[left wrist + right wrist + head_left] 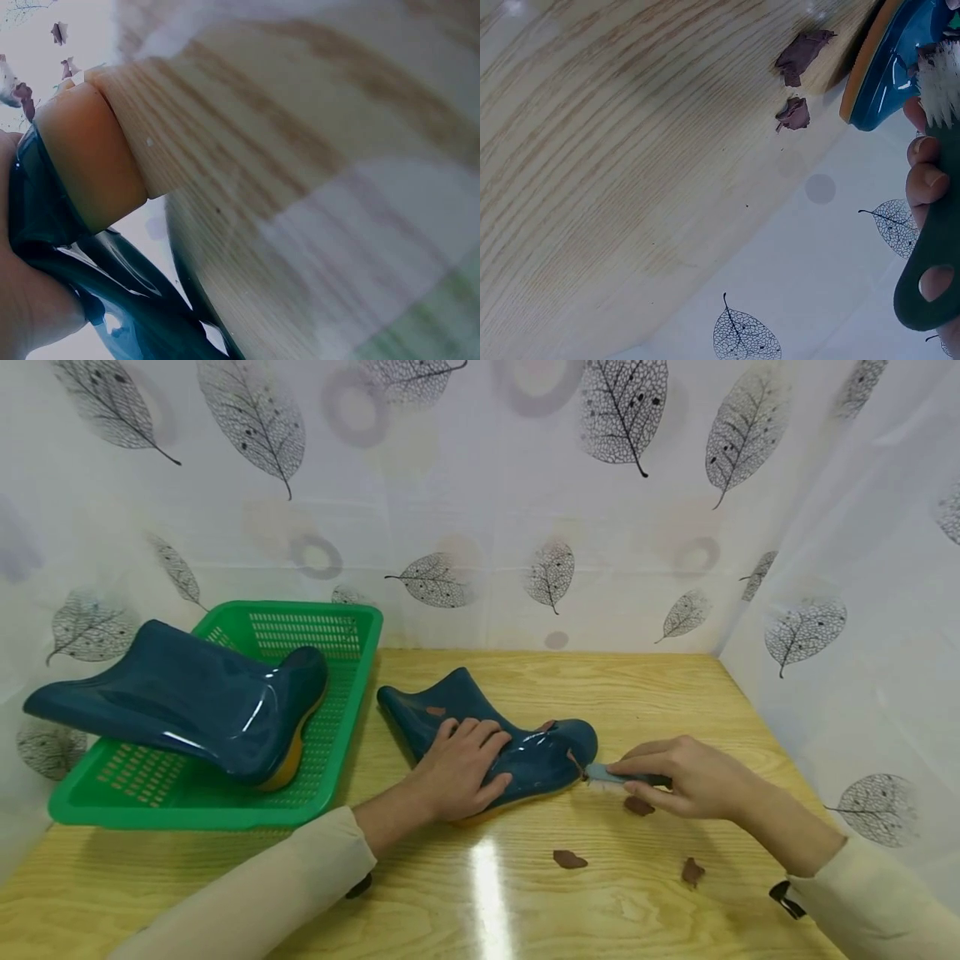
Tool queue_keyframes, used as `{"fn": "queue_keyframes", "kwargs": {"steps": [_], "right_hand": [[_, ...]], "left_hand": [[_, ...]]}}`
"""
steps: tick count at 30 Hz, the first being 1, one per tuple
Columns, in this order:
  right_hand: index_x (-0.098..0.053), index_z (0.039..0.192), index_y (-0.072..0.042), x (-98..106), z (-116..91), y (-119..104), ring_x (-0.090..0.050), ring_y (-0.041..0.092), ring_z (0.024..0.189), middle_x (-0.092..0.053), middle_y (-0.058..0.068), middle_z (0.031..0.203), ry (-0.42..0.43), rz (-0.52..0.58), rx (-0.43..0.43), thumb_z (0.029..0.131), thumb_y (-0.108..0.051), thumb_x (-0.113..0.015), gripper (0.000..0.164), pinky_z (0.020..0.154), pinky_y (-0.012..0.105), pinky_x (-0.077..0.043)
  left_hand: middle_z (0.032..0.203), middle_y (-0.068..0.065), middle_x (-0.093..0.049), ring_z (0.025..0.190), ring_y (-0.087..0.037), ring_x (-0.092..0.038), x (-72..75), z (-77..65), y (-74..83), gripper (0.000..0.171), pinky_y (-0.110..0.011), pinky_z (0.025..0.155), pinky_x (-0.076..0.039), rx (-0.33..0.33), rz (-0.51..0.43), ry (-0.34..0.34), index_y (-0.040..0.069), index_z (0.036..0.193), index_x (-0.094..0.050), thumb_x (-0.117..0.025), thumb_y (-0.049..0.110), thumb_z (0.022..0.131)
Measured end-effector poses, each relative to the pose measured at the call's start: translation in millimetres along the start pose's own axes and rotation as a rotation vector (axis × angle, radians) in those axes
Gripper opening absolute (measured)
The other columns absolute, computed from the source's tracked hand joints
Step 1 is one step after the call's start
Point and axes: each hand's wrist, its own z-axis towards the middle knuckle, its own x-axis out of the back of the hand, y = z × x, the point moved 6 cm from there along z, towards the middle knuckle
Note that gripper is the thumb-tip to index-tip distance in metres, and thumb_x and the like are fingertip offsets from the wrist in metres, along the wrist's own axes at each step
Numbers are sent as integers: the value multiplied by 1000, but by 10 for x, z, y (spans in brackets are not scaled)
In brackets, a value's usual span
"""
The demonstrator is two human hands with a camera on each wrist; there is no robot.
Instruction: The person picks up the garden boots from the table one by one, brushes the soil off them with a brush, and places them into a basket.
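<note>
A glossy dark-blue rubber boot (536, 760) with an orange-tan sole (90, 157) lies on its side on the table. My left hand (465, 768) holds it down at the ankle, fingers over the top and thumb on the near side. In my right hand (690, 777) is a brush (946, 210) with a green handle and white bristles (939, 84). The bristle end is right at the boot's toe. Brown flakes stick to the boot, one (437, 711) on the shaft and another (576, 760) at the toe by the brush.
Several brown flakes (570, 859) are scattered on the wooden table (600, 893) in front of the boot and under my right hand. To the left, a green plastic basket (367, 685) holds a second blue boot (195, 702), its shaft overhanging the rim. A leaf-patterned curtain (480, 510) encloses the back and sides.
</note>
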Motion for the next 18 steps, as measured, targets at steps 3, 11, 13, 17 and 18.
{"fn": "queue_keyframes", "kwargs": {"steps": [3, 11, 13, 17, 18], "right_hand": [[-76, 114, -13, -3, 3, -13, -69, 4, 82, -74, -1, 101, -9, 4, 5, 83, -11, -77, 31, 69, 21, -54], [-75, 113, -10, -21, 29, 13, -70, 4, 82, -76, 0, 100, -73, 44, -56, 88, -8, -72, 25, 69, 25, -56], [-75, 114, -8, -32, 53, 34, -69, 4, 82, -76, 1, 100, -77, 35, -97, 90, -8, -70, 24, 68, 26, -56], [-73, 117, -8, -67, 85, 83, -62, -1, 77, -74, 0, 100, -46, -20, -188, 92, -8, -69, 26, 64, 25, -52], [-73, 118, -8, -79, 94, 86, -60, -2, 75, -74, 0, 100, -42, -23, -205, 92, -8, -68, 26, 63, 24, -51]], "left_hand": [[140, -3, -53, 124, -24, -50, -14, 6, 4, 53, -49, 99, -38, 3, 1, -5, 17, 140, -54, -44, 51, 101], [139, -3, -53, 124, -24, -50, -18, 9, 1, 53, -48, 99, -38, 7, 9, -5, 17, 140, -54, -44, 51, 101], [140, -3, -53, 124, -24, -49, -16, 8, 0, 53, -49, 99, -38, 9, 9, -6, 17, 140, -54, -44, 51, 101], [139, -3, -53, 124, -24, -50, -17, 12, 5, 53, -49, 99, -38, 9, 9, -11, 17, 140, -54, -45, 51, 101], [140, -3, -53, 124, -24, -50, -19, 13, 6, 53, -49, 99, -38, 9, 9, -15, 17, 141, -54, -45, 51, 101]]}}
